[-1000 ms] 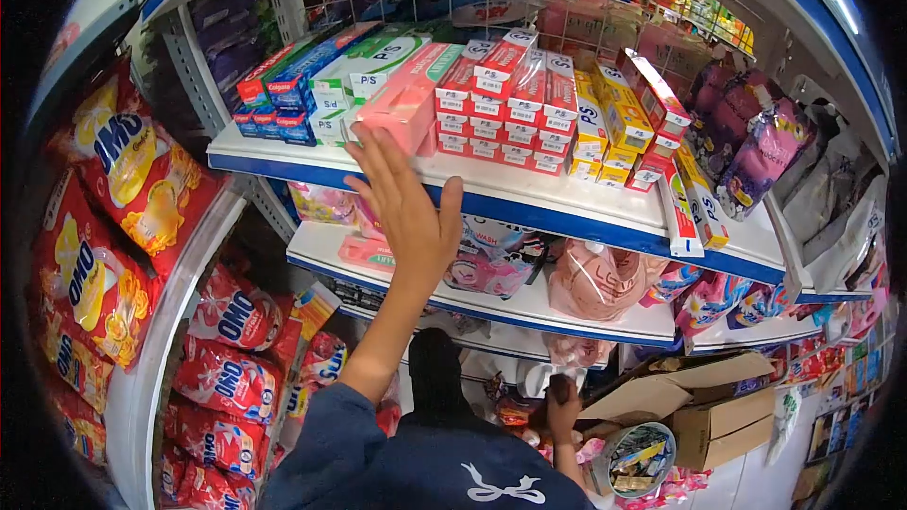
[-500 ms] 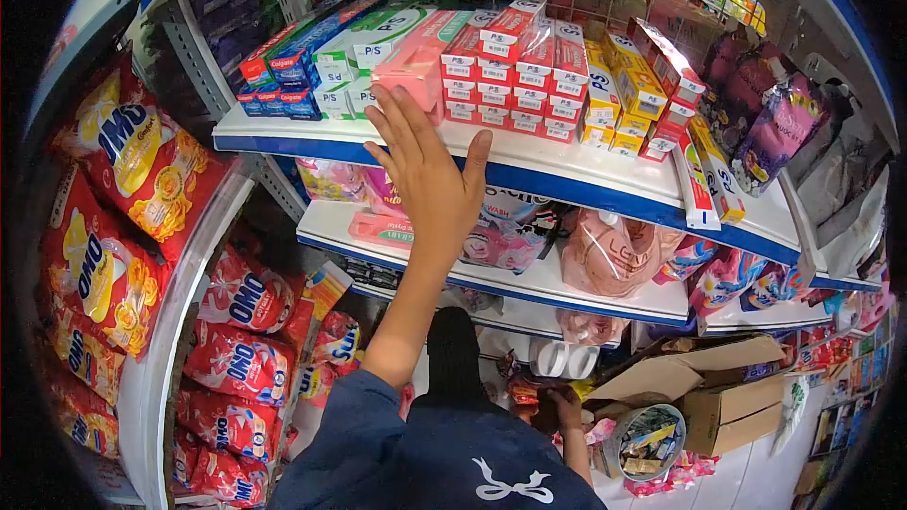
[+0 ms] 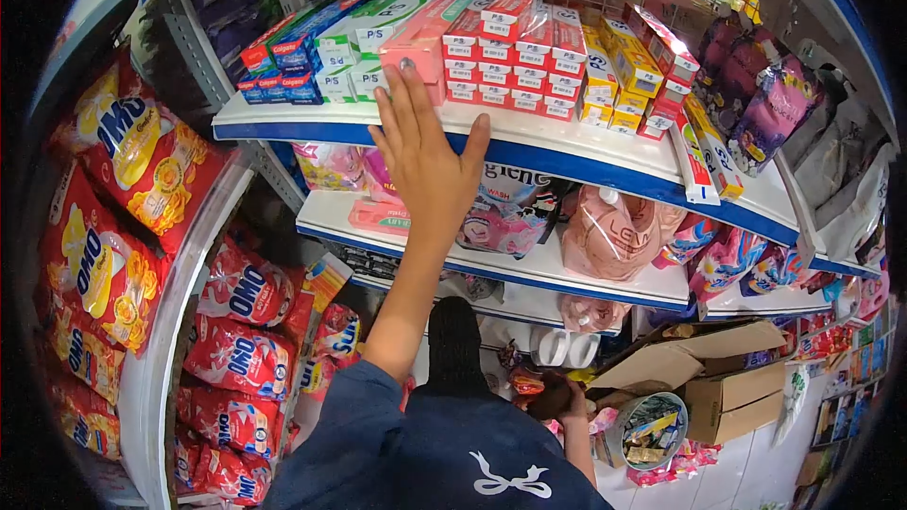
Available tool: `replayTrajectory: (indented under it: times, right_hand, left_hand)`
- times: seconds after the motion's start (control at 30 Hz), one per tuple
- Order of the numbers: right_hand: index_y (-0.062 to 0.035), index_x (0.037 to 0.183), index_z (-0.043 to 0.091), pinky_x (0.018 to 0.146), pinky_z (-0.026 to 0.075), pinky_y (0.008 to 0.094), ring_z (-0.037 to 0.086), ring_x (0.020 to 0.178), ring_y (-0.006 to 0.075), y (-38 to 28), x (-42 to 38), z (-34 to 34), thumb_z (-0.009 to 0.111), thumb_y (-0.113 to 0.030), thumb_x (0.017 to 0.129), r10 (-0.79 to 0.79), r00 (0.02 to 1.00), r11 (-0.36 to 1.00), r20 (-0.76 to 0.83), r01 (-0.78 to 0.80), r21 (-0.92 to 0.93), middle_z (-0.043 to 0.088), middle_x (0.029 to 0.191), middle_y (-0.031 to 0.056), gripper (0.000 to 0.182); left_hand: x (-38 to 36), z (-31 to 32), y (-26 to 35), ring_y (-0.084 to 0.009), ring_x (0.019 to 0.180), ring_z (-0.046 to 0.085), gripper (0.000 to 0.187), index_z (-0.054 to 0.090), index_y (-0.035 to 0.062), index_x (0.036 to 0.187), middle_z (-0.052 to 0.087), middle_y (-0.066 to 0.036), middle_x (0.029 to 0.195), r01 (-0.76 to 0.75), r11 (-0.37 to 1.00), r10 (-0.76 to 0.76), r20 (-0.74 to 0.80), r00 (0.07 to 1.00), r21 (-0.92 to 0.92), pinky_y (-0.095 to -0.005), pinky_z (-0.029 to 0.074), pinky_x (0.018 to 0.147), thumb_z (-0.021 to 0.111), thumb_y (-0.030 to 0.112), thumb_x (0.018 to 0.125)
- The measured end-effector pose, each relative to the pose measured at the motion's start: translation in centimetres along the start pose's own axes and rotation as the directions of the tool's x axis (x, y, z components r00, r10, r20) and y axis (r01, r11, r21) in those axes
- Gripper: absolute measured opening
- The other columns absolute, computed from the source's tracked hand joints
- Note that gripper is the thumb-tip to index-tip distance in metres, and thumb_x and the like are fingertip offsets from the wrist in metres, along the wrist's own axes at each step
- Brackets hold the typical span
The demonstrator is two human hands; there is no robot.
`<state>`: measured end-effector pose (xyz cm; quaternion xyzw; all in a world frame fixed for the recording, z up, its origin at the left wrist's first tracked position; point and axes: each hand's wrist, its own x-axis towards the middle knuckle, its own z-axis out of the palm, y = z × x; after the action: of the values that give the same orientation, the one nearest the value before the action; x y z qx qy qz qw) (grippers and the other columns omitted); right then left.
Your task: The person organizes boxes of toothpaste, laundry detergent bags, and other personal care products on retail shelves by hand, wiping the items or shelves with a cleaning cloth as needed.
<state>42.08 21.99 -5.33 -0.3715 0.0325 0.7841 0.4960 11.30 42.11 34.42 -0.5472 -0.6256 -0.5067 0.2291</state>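
My left hand (image 3: 427, 168) is raised to the upper shelf, fingers stretched out and palm turned toward the stock. Its fingertips overlap the front of a large pink box (image 3: 414, 64) at the end of a row. Left of that box are green and white P/S toothpaste boxes (image 3: 368, 80) and blue Colgate boxes (image 3: 300, 87). A stack of red and white P/S boxes (image 3: 510, 76) stands to its right. Low down, my right hand (image 3: 573, 402) is beside a dark brown shape (image 3: 548, 403); its fingers are mostly hidden, and I cannot tell whether it holds this.
Red OMO detergent bags (image 3: 236, 359) fill the left racks. Yellow toothpaste boxes (image 3: 628, 85) and purple pouches (image 3: 779, 118) sit further right on the upper shelf (image 3: 368, 137). Below right are an open cardboard box (image 3: 737, 406) and a bucket of small packets (image 3: 652, 430).
The view has shifted slightly, so the shelf goods sit a little higher. My left hand stays at the pink box, with its fingers straighter and closer together. My right hand has moved slightly.
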Motion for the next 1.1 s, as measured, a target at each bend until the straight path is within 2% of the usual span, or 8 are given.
replayTrajectory:
  times: [0.17,0.37,0.57,0.67,0.73,0.87,0.97,1.1]
  right_hand:
    - [-0.0067,0.110,0.051,0.096,0.036,0.0426,0.049,0.106,0.0285,0.7,1.4,-1.8,0.052,-0.024,0.081,0.026,0.997,0.999,-0.072,-0.022,0.050,0.054,0.111,0.0108,0.034]
    - [-0.0072,0.107,0.053,0.093,0.038,0.0423,0.051,0.102,0.0295,0.6,0.3,-1.3,0.049,-0.029,0.082,0.075,0.997,0.997,-0.027,-0.074,0.028,0.055,0.108,0.0115,0.034]
    - [-0.0120,0.103,0.055,0.082,0.045,0.0414,0.055,0.090,0.0256,0.2,0.6,-3.9,0.050,-0.045,0.077,-0.157,0.966,0.978,-0.205,0.181,0.104,0.058,0.096,0.0069,0.042]
    - [-0.0129,0.108,0.053,0.084,0.044,0.0420,0.054,0.093,0.0262,-0.1,1.1,-5.1,0.046,-0.049,0.078,-0.313,0.932,0.947,-0.185,0.321,0.017,0.056,0.102,0.0086,0.047]
    - [-0.0123,0.110,0.052,0.086,0.043,0.0421,0.053,0.095,0.0273,-0.3,0.4,-3.6,0.045,-0.050,0.078,-0.203,0.959,0.975,-0.200,0.217,0.048,0.055,0.105,0.0093,0.050]
    - [-0.0115,0.111,0.051,0.091,0.040,0.0421,0.052,0.098,0.0292,0.4,1.8,-4.0,0.047,-0.049,0.078,-0.106,0.994,0.993,0.030,0.108,-0.057,0.054,0.110,0.0105,0.051]
    - [-0.0119,0.108,0.054,0.091,0.041,0.0413,0.053,0.099,0.0278,0.0,-0.2,-0.6,0.052,-0.045,0.077,-0.083,0.997,0.993,-0.001,0.083,-0.085,0.056,0.108,0.0095,0.046]
    - [-0.0121,0.105,0.055,0.088,0.043,0.0396,0.054,0.096,0.0255,0.1,0.5,-2.8,0.052,-0.044,0.077,-0.062,0.998,0.997,-0.008,0.062,-0.044,0.059,0.103,0.0078,0.043]
  left_hand:
    - [0.6,-0.2,0.3,-0.0396,0.126,0.023,0.077,0.018,0.0070,0.137,0.017,-0.013,0.142,0.024,0.998,-0.026,0.039,0.999,0.058,-0.0588,0.017,0.097,0.049,0.048,0.081]
    - [-0.3,0.0,-0.2,-0.0450,0.128,0.006,0.079,0.014,0.0012,0.136,0.006,-0.022,0.142,0.008,0.992,-0.012,-0.035,0.999,-0.124,-0.0585,0.007,0.099,0.053,0.042,0.081]
    - [-7.9,0.2,-0.6,-0.0470,0.127,-0.009,0.084,0.003,0.0003,0.137,-0.012,-0.030,0.138,0.309,0.883,-0.331,-0.002,0.943,-0.353,-0.0573,-0.005,0.098,0.055,0.034,0.080]
    - [-11.2,3.0,-3.2,-0.0485,0.127,-0.008,0.087,0.002,-0.0008,0.136,-0.013,-0.030,0.138,0.574,0.769,-0.556,0.149,0.817,-0.281,-0.0578,-0.004,0.098,0.056,0.037,0.079]
    - [-14.0,7.0,-7.6,-0.0493,0.126,-0.006,0.091,0.003,-0.0004,0.136,-0.008,-0.032,0.137,0.681,0.730,-0.663,0.182,0.726,-0.060,-0.0577,-0.003,0.099,0.056,0.046,0.077]
    - [-16.5,10.6,-13.4,-0.0507,0.126,0.002,0.082,0.010,-0.0002,0.136,0.005,-0.036,0.135,0.573,0.815,-0.564,0.334,0.755,0.082,-0.0588,0.003,0.099,0.048,0.049,0.082]
    - [-17.5,11.1,-14.7,-0.0498,0.125,0.011,0.071,0.019,-0.0025,0.133,0.015,-0.035,0.134,0.479,0.873,-0.478,0.342,0.809,0.087,-0.0585,0.011,0.099,0.040,0.046,0.087]
    - [-19.3,10.6,-15.4,-0.0460,0.126,0.013,0.072,0.020,-0.0003,0.134,0.017,-0.031,0.135,0.229,0.962,-0.263,0.287,0.921,0.149,-0.0579,0.012,0.099,0.049,0.041,0.083]
